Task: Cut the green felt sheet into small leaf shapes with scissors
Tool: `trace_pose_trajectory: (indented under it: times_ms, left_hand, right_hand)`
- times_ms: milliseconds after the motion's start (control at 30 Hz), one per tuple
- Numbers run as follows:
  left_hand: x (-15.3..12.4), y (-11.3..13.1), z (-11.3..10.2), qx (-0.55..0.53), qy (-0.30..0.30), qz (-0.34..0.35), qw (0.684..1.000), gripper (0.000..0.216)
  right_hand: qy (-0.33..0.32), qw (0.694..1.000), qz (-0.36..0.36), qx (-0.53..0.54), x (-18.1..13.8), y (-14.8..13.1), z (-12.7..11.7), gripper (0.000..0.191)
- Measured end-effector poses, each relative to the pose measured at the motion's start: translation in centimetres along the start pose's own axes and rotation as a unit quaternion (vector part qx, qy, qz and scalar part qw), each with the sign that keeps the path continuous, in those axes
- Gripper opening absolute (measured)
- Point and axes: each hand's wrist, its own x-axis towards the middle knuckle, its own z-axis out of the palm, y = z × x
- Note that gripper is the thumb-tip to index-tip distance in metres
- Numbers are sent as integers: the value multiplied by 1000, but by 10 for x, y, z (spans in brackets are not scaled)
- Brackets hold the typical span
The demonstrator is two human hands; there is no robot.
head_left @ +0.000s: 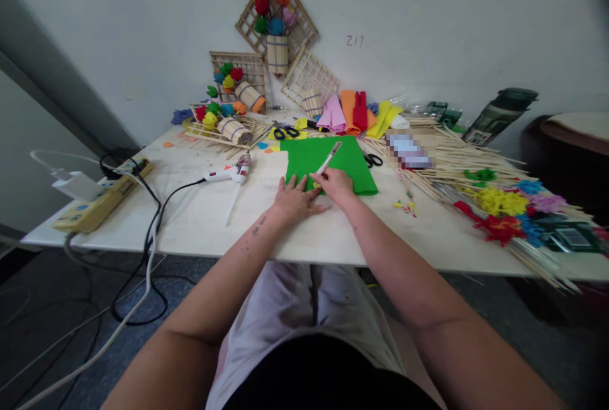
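A green felt sheet (pixel 316 156) lies on the white table in front of me. My left hand (pixel 295 199) rests flat with fingers spread, its fingertips on the sheet's near left edge. Closed around a pen (pixel 329 157), my right hand (pixel 337 185) leans on the near edge of the felt. The pen slants up and away, and its tip is hidden by my fingers. Between the two hands a small yellow piece (pixel 316 185) shows on the green felt, partly covered.
A hot glue gun (pixel 228 173) and a yellow power strip (pixel 102 197) with cables lie left. Scissors (pixel 287 133) and folded felt (pixel 352 112) sit behind. Right are a phone (pixel 410 150), wooden sticks (pixel 457 156), felt flowers (pixel 499 202) and a bottle (pixel 499 117). Stick lattices (pixel 276 16) lean on the wall.
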Motion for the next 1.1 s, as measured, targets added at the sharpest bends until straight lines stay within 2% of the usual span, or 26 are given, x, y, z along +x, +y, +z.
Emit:
trace_pose_trajectory:
  times_ms: [1100]
  left_hand:
    - [-2,2,-3,2,-11,-5,1000,75]
  right_hand:
    - [-7,1000,-3,-7,-2,-3,-2,39]
